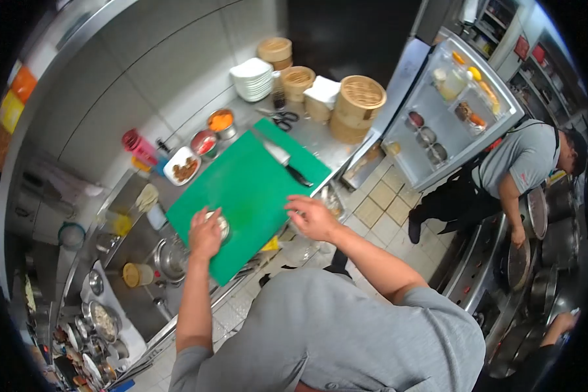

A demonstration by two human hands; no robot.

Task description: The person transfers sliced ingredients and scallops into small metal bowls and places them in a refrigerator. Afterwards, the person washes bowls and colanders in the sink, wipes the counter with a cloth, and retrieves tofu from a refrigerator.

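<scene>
My left hand [206,234] is over the left part of a green cutting board [242,189], its fingers curled at the rim of a small round bowl [225,227] with something pale in it. Part of that bowl is hidden under the hand. Empty, with fingers apart and slightly bent, my right hand [312,217] hovers by the board's near right edge. A knife with a black handle [298,175] lies across the board's far right part. Beyond the board's far edge are a white dish of brown pieces [183,166], a bowl of red pieces [204,143] and a bowl of orange pieces [221,123].
Scissors [281,119], stacked white plates [251,80] and bamboo steamers [358,108] stand along the back. A sink holding a metal bowl [170,259] is at left. An open fridge door [464,111] stands at right, near a co-worker [522,157] by the pans.
</scene>
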